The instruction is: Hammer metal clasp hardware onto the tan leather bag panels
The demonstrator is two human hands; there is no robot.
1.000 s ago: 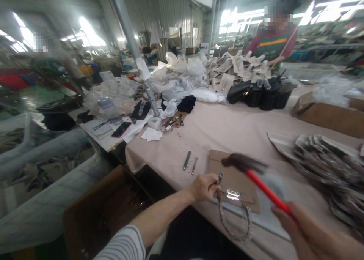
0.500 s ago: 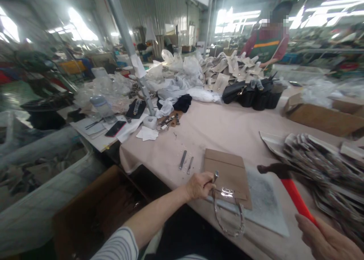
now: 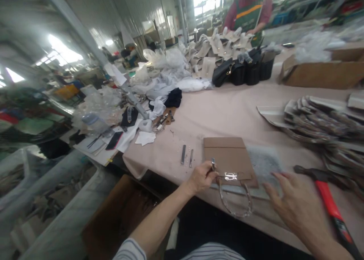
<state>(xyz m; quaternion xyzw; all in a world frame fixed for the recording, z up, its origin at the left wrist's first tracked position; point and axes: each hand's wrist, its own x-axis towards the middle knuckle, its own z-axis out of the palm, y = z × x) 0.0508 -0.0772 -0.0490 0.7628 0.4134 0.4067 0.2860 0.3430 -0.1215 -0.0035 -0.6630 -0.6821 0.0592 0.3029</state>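
Pinching a short metal rod (image 3: 213, 163), the left hand (image 3: 202, 178) sits at the left side of the brown bag (image 3: 227, 152), close to where the handle (image 3: 235, 210) joins it. The bag lies flat, partly on a grey slab (image 3: 263, 165) that shows beyond its right side, and the handle loops toward the near edge of the surface (image 3: 222, 112). The right hand (image 3: 295, 197) is bare, its fingers spread over the slab's right part, holding nothing; the hammer (image 3: 324, 193) with the red grip lies just to the right of it.

Good work here likely depends on keeping the rod steady and square to the bag, since a lean could shift its lower end off the mark. That end is masked by the fingers, so whether it touches the bag is hard to say. Gripping low on the rod would leave its top bare and the fingertips safer. The bag should stay fully backed by the slab, with no fold beneath, and the handle clear of the rod. The free right hand could press the bag flat, though the shiny clasp (image 3: 231, 176) looks easy to scratch. Two slim metal tools (image 3: 184, 154) lie left of the bag, best kept apart from it.
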